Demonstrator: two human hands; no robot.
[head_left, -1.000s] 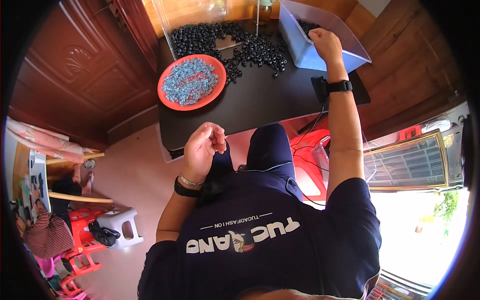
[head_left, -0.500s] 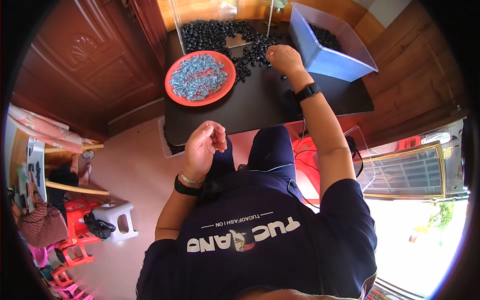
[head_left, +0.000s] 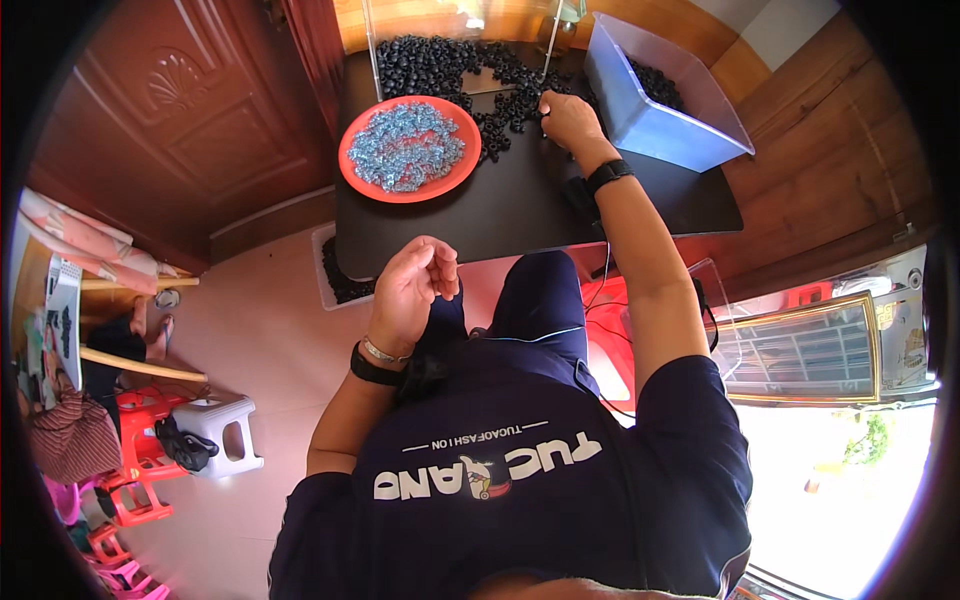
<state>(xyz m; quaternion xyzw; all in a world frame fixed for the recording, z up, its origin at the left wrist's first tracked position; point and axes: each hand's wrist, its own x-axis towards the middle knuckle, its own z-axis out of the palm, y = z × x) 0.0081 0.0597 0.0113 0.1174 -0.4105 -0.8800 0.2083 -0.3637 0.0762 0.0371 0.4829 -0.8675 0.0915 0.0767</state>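
Note:
My right hand (head_left: 574,122) reaches over the dark table (head_left: 500,215), its fingers pinched on a small black part at the right edge of the loose black parts (head_left: 515,108). My left hand (head_left: 411,287) hovers above my lap, just off the table's front edge, palm inward. Its fingers are curled together, and whatever they may hold is hidden. A red plate (head_left: 355,180) heaped with small clear bluish pieces (head_left: 405,148) sits on the table's left part. Behind it spreads a large pile of black parts (head_left: 415,65).
A translucent bluish bin (head_left: 660,135) holding more black parts stands at the table's right. Below its left edge, a clear box (head_left: 325,268) of black parts rests on the floor. Cables (head_left: 600,285) hang beside my right knee. Stools (head_left: 225,430) and another person's foot (head_left: 160,338) are at left.
My right hand has shifted slightly and is lower at the edge of the black parts, with a dark piece showing at its fingertips. My left hand stays curled in nearly the same place.

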